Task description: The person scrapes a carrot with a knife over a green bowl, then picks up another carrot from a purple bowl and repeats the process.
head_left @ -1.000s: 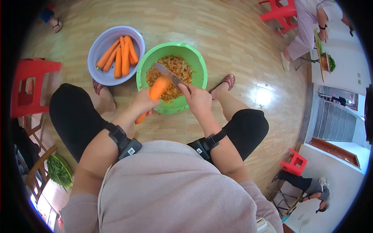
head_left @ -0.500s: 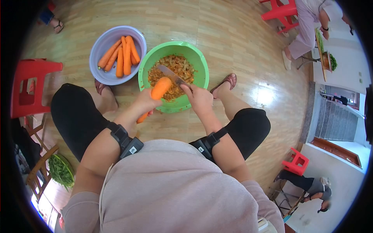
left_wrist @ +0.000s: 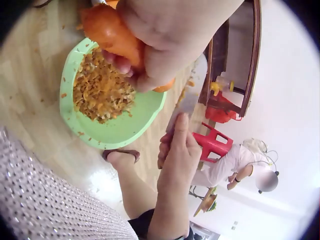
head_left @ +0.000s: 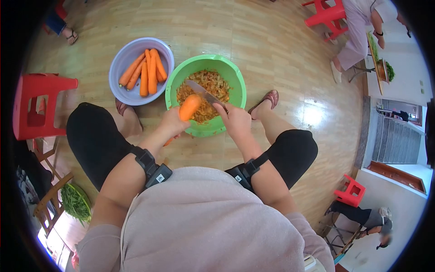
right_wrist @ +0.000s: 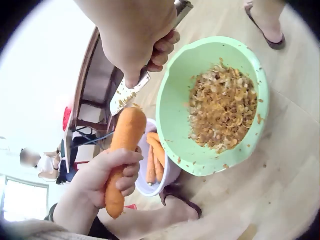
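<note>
My left hand (head_left: 170,122) grips a thick orange carrot (head_left: 190,107) round its middle, its broad end pointing up toward the knife. In my right hand (head_left: 237,120) is the handle of a knife (head_left: 202,92); bits of food cling to its blade in the right wrist view. Blade and carrot are close together over the green basin (head_left: 173,76), and in the right wrist view a small gap shows between them. Chopped orange and pale pieces (right_wrist: 222,107) lie in the basin. Left of it, a lavender basin (head_left: 118,93) holds several whole carrots (head_left: 152,72).
The basins stand on a wooden floor (head_left: 267,41) between my feet. A red stool (head_left: 50,86) stands at the left, another red stool (head_left: 350,191) at the lower right. Leafy greens (head_left: 75,202) lie in a basket at the lower left. Other people are at the right side.
The head view has shifted, so the basins appear slightly lower and farther right. The carrot in my left hand is tilted differently, its lower end now mostly hidden. Both hands keep their holds.
</note>
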Available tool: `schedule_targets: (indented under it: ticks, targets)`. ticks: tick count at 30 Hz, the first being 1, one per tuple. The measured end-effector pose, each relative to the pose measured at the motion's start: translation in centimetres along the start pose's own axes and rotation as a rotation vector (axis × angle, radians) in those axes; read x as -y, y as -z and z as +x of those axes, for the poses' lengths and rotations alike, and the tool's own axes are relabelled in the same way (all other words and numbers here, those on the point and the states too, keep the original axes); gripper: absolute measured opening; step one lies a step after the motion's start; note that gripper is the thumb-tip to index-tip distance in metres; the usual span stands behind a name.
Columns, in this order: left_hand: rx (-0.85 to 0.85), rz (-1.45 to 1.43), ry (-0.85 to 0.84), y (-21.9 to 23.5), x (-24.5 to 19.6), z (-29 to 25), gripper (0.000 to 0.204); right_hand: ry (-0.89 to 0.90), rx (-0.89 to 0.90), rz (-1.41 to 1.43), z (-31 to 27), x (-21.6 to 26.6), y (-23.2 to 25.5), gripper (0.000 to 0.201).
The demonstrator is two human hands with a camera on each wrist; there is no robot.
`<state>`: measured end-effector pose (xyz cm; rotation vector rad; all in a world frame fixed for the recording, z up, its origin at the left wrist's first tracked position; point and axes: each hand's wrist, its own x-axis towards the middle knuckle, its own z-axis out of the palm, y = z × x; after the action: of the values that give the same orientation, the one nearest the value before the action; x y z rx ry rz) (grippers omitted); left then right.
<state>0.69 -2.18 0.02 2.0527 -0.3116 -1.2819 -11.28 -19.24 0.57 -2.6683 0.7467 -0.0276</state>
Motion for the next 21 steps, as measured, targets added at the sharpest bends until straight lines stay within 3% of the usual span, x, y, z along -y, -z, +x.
schedule_targets:
  ticks: [2,4,8,10,13,17,19,21]
  targets:
    - [-0.006,0.008,0.021,0.0,0.1,0.0,0.033,0.029,-0.022,0.003,-0.4,1.0,0.0,0.046]
    - [0.001,0.026,0.019,-0.3,0.5,0.4,0.032,0.181,0.014,0.129,-0.9,1.7,-0.4,0.046]
    - [-0.029,0.052,-0.011,-0.1,0.0,0.0,0.031,0.162,-0.006,0.117,-0.7,0.8,-1.4,0.046]
    - [-0.027,0.102,-0.013,-0.2,0.4,0.1,0.031,0.028,0.029,0.000,-0.1,-0.4,-1.0,0.045]
    - [-0.039,0.131,-0.048,-0.1,0.1,-0.1,0.031,-0.015,0.011,-0.003,0.2,-0.9,-0.8,0.045]
    - [-0.069,0.213,-0.134,-0.4,1.3,1.0,0.030,0.038,-0.037,0.029,0.1,1.0,0.4,0.044]
    - [-0.075,0.205,-0.127,-0.3,0.7,0.4,0.030,0.065,0.076,0.033,-0.3,1.8,0.7,0.041]
    - [-0.069,0.202,-0.120,-0.4,0.6,0.3,0.029,0.024,0.070,0.078,-0.3,1.3,0.0,0.042]
